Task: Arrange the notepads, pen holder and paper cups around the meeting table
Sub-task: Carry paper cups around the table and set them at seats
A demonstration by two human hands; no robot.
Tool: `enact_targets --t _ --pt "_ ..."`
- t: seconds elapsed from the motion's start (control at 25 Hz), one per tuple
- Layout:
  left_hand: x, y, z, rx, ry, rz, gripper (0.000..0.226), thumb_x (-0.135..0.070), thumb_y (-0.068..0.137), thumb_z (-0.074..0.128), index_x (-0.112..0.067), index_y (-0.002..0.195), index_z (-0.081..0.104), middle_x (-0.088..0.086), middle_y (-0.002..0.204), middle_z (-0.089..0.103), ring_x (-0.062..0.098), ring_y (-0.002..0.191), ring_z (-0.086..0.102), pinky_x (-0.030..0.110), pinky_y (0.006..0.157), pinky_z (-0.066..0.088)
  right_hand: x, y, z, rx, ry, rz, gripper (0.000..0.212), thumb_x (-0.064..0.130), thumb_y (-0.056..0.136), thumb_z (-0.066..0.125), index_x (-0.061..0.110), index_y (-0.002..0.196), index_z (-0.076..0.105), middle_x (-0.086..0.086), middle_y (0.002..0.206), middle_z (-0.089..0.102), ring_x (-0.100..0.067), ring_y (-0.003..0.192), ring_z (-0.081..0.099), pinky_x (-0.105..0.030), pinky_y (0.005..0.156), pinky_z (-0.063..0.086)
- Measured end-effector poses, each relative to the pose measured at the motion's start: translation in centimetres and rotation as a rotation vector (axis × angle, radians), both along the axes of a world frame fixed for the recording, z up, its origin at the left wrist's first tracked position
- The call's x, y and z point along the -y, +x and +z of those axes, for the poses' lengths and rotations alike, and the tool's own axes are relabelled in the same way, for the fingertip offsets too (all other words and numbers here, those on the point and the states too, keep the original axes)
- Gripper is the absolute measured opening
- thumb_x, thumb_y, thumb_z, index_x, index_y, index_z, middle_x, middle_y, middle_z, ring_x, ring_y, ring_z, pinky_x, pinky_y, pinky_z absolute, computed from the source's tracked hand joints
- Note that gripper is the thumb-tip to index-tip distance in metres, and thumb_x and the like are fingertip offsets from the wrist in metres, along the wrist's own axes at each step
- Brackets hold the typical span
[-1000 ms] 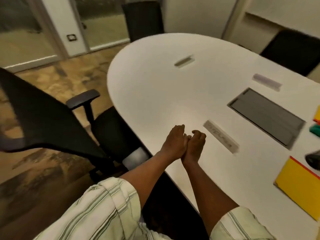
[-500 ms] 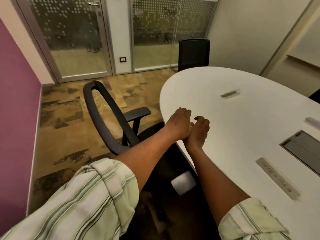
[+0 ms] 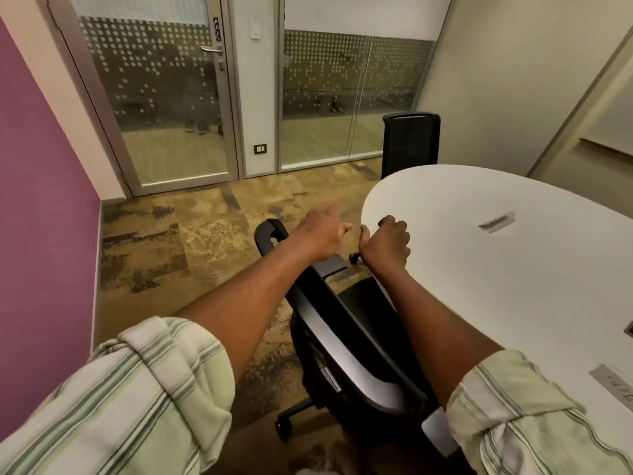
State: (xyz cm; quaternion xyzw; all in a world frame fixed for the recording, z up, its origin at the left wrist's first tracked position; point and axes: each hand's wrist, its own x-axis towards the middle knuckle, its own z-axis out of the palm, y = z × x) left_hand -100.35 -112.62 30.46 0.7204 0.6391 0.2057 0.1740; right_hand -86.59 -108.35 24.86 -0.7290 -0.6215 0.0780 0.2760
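No notepad, pen holder or paper cup is in view. The white oval meeting table [image 3: 496,286] fills the right side, bare at this end. My left hand [image 3: 318,231] is stretched out above the armrest of a black office chair [image 3: 342,330], fingers relaxed, thumb pointing right, holding nothing. My right hand [image 3: 387,241] hovers over the table's left edge with its fingers curled into a loose fist, empty. A small gap separates the two hands.
A second black chair [image 3: 411,142] stands at the table's far end. A glass door [image 3: 164,108] and glass panels close the back of the room, with a purple wall [image 3: 41,200] at left. The table has a cable slot [image 3: 496,221] and a grey plate [image 3: 616,382].
My view has swung left, away from the yellow notepads that were at the right. My hands, pressed together before, have come apart.
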Motion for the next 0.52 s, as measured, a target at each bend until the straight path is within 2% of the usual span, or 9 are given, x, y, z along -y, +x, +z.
enact_targets --t 0.24,0.52 --pt "-7.8 -6.6 0.0 0.021 0.035 -0.04 0.045 -0.039 0.097 0.044 -0.006 0.128 0.045 0.013 0.132 0.049 0.028 0.122 0.046 0.035 0.096 0.038 -8.0 -5.2 0.4 0.065 -0.012 -0.018 0.05 0.044 0.096 0.043 0.006 0.128 0.04 -0.016 0.129 0.041 -0.035 0.119 0.042 -0.048 0.092 0.039" --pt "-21.0 -11.2 -1.2 0.05 -0.026 -0.096 0.053 -0.038 0.098 0.042 -0.007 0.14 0.035 0.013 0.144 0.04 0.028 0.133 0.037 0.035 0.105 0.033 -19.0 -9.9 -1.0 0.125 -0.051 -0.052 0.051 0.046 0.096 0.039 0.008 0.13 0.037 -0.016 0.129 0.041 -0.036 0.119 0.042 -0.05 0.093 0.039"
